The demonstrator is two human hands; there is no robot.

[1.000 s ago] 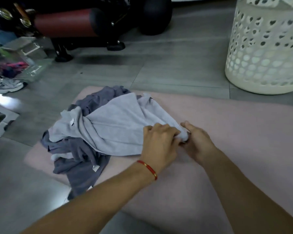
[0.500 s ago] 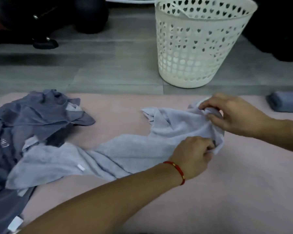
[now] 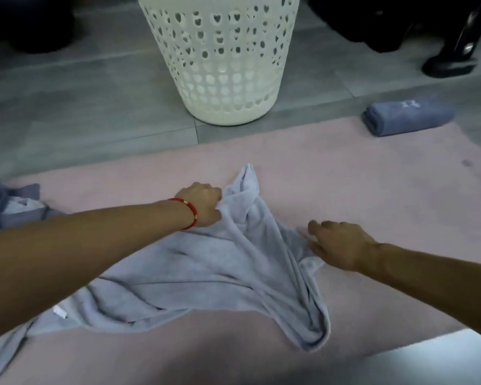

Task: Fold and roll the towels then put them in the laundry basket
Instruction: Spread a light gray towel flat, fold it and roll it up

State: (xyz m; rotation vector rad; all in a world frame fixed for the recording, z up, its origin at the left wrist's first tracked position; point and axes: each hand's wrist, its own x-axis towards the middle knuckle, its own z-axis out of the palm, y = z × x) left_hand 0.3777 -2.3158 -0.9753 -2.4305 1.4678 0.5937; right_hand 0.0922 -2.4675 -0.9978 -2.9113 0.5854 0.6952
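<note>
2 hands | left hand [image 3: 203, 204] grips towel [image 3: 206, 273] | right hand [image 3: 336, 243] touches it

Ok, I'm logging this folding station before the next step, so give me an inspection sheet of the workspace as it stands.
Surface: pink mat on a grey tiled floor.
Job's things: light grey towel crumpled and spread on the mat, not yet folded; rolled blue towel at the mat's far right corner; white laundry basket on the floor beyond the mat, contents not visible.
Clutter: pile of grey cloths at the left edge.
Hands: left hand grips the towel's upper part; right hand rests at its right edge, grip unclear.
Cables: nothing seen.
Surroundings: dark objects along the far floor, unclear.
</note>
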